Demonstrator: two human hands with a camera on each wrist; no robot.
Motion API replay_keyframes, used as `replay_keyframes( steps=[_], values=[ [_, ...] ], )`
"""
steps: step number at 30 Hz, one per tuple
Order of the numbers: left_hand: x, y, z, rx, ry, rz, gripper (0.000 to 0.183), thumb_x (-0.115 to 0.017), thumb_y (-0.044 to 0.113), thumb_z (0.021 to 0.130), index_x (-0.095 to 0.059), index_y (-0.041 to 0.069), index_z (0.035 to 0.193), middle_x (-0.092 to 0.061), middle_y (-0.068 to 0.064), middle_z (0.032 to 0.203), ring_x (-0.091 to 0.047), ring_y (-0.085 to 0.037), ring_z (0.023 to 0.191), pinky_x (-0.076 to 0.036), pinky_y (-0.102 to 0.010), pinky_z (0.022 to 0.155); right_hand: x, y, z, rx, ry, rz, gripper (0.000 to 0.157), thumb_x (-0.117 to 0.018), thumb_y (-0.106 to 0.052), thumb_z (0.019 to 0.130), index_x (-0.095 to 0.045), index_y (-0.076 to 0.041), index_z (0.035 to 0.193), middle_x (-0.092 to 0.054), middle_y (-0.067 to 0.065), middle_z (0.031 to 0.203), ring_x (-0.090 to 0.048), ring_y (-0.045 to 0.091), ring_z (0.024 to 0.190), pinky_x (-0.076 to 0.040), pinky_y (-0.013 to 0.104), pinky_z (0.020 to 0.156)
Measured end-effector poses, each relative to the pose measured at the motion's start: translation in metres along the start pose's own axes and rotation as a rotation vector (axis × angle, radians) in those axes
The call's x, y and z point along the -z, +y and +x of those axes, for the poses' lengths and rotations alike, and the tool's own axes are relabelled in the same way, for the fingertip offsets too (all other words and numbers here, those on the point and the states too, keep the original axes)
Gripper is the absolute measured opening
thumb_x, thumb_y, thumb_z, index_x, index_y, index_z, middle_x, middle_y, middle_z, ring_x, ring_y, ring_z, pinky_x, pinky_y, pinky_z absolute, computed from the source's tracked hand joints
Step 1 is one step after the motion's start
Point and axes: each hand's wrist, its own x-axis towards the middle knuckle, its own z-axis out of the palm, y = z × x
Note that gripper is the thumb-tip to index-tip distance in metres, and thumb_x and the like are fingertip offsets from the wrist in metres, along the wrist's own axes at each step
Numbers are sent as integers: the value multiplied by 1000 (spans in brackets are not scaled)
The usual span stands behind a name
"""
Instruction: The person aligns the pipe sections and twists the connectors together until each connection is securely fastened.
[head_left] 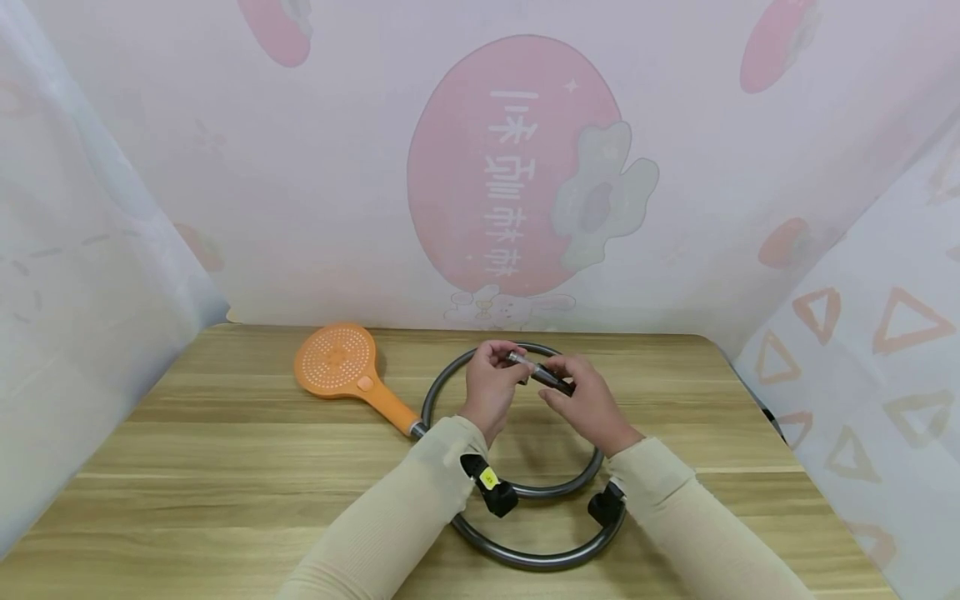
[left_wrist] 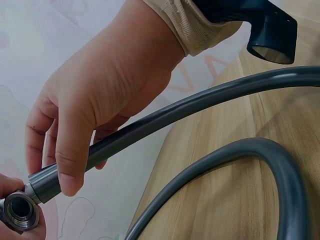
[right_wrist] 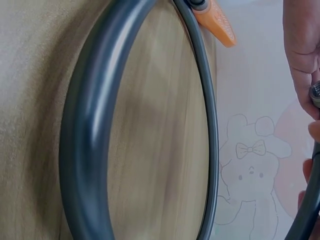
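Observation:
My left hand (head_left: pixel 495 382) pinches a silver metal fitting (left_wrist: pixel 21 210) at the end of a dark grey hose (head_left: pixel 543 563). In the left wrist view the fitting's round opening faces the camera. Just right of it, my right hand (head_left: pixel 588 402) grips the hose near its end, thumb and fingers around the dark sleeve (left_wrist: pixel 46 183). Both hands are raised over the table's far half. The hose loops beneath them and runs to an orange shower head (head_left: pixel 337 362), which lies on the table at the left, its perforated face up.
The wood-grain table (head_left: pixel 225 483) carries the hose's coils under both forearms. A pale printed curtain (head_left: pixel 337 167) hangs behind the table and along both sides. Each wrist bears a black camera mount (head_left: pixel 498 497).

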Motion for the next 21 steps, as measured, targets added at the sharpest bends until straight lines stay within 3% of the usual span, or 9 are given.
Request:
replay_keyframes(
  steps=[8, 16, 21],
  values=[
    [1, -1, 0, 3, -7, -4, 34, -67, -10, 82, -52, -5, 113, -60, -24, 116, -59, -16, 88, -51, -23, 72, -3, 0, 0, -3, 29, -35, 28, -69, -2, 88, -62, -4, 114, -55, 11, 108, -55, 23, 98, -51, 39, 81],
    [1, 0, 0, 3, -5, -10, 30, -67, -10, 82, -54, 1, 107, -61, -21, 113, -58, -16, 88, -50, -24, 72, -6, 3, 1, 25, 53, -48, 25, -68, -2, 88, -63, -5, 113, -56, 9, 106, -56, 21, 97, -53, 38, 81],
    [2, 0, 0, 5, -6, -14, 33, -66, -10, 82, -53, -3, 112, -59, -24, 116, -58, -16, 87, -50, -23, 71, -7, 5, 1, 52, 54, -57, 24, -67, -1, 89, -63, -5, 112, -56, 8, 105, -56, 20, 97, -53, 37, 80]
  ],
)
